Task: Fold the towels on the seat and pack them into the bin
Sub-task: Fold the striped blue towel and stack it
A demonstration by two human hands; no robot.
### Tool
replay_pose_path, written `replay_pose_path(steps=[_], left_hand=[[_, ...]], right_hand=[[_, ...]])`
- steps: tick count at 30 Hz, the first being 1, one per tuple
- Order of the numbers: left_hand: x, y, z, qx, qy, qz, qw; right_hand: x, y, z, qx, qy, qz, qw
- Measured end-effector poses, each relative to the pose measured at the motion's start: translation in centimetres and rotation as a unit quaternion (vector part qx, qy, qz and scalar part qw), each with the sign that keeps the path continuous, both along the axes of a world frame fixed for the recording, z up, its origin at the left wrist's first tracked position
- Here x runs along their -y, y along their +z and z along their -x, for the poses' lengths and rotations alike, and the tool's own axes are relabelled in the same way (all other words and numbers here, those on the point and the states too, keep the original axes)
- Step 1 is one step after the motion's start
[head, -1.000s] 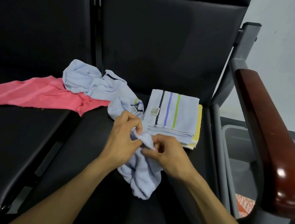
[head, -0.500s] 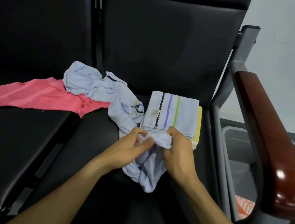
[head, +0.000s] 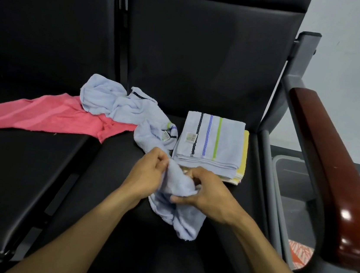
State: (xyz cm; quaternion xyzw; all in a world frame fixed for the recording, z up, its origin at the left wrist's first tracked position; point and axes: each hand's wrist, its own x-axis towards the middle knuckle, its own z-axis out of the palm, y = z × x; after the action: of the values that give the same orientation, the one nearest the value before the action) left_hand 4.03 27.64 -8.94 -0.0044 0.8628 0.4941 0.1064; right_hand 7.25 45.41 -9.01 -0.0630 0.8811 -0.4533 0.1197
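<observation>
Pinching the crumpled blue towel, left hand and right hand risked dragging its tail across the folded stack.

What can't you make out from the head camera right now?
- Bin: mostly hidden behind the armrest; contents cannot be told.
- Yellow towel: only an edge shows under the folded striped towel.
- Light blue towel: its held edge is hidden by the left hand and right hand.

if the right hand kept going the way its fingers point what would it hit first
Probably the left hand: the right hand points leftward across the bunched light blue towel that both grip, though depth is hard to judge.
</observation>
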Motion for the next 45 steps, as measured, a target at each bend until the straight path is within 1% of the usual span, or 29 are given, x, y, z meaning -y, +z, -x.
replay_pose_path(steps=[1,2,4,6,7,10,12,13,15,16,19,21,23,26,28,31,32,34,37,41,45], left_hand=[[0.0,0.2,-0.1,-0.017,0.008,0.002,1.000],[0.0,0.5,-0.1,-0.028,0.006,-0.004,1.000],[0.0,1.0,-0.3,-0.033,-0.021,-0.025,0.999],[0.0,1.1,-0.3,-0.022,-0.069,-0.056,0.996],[0.0,1.3,-0.3,-0.019,-0.098,-0.075,0.992],[0.0,1.7,-0.5,-0.017,-0.188,-0.121,0.975],[0.1,1.8,-0.4,-0.026,-0.210,-0.125,0.969],[0.2,1.7,-0.3,-0.028,-0.207,-0.129,0.969],[0.5,1.5,0.1,-0.031,-0.191,-0.113,0.975],[0.5,1.3,0.2,-0.035,-0.180,-0.082,0.980],[0.6,1.1,0.3,-0.078,-0.122,0.056,0.988],[0.8,0.9,0.4,-0.094,-0.079,0.084,0.989],[1.0,0.8,0.6,-0.091,-0.046,0.066,0.993],[1.2,0.9,0.8,-0.082,0.006,0.019,0.996],[1.3,0.9,1.0,-0.072,0.053,-0.014,0.996],[1.7,0.8,1.3,-0.067,0.102,-0.038,0.992],[1.9,0.8,1.4,-0.065,0.110,-0.039,0.991],[2.0,0.6,1.6,-0.056,0.119,-0.039,0.991],[2.1,0.3,1.8,-0.045,0.131,-0.054,0.989],[2.2,0.2,2.0,-0.052,0.147,-0.077,0.985],[2.0,0.4,1.8,-0.061,0.144,-0.072,0.985]], right_hand=[[0.1,0.4,-0.2,0.011,0.023,0.004,1.000],[0.3,0.9,-0.4,0.010,0.022,0.026,0.999],[0.3,1.0,-0.4,-0.001,-0.058,0.071,0.996],[0.1,0.7,0.1,-0.044,-0.128,0.081,0.987],[0.0,0.5,0.4,-0.062,-0.127,0.078,0.987],[-0.4,-0.2,0.4,-0.058,-0.032,0.045,0.997],[-0.3,-0.2,0.4,-0.047,-0.007,0.021,0.999],[-0.3,-0.2,0.4,-0.052,-0.015,0.006,0.999],[-0.5,-0.2,0.5,-0.074,-0.056,-0.012,0.996],[-0.6,-0.2,0.6,-0.091,-0.080,-0.012,0.993],[-0.7,0.3,0.7,-0.150,-0.139,-0.020,0.979],[-0.8,0.3,0.7,-0.142,-0.161,0.001,0.977],[-0.8,0.4,0.6,-0.110,-0.160,0.025,0.981],[-0.8,0.5,0.6,-0.031,-0.133,0.043,0.990],[-1.1,0.3,0.8,-0.001,-0.140,0.086,0.986],[-1.6,0.1,1.1,0.043,-0.193,0.225,0.954],[-1.8,0.0,1.2,0.051,-0.205,0.257,0.943],[-1.8,-0.1,1.2,0.054,-0.221,0.276,0.934],[-1.7,-0.1,1.2,0.036,-0.241,0.247,0.938],[-1.7,-0.2,1.2,-0.025,-0.248,0.126,0.960],[-1.6,0.2,1.2,-0.045,-0.245,0.068,0.966]])
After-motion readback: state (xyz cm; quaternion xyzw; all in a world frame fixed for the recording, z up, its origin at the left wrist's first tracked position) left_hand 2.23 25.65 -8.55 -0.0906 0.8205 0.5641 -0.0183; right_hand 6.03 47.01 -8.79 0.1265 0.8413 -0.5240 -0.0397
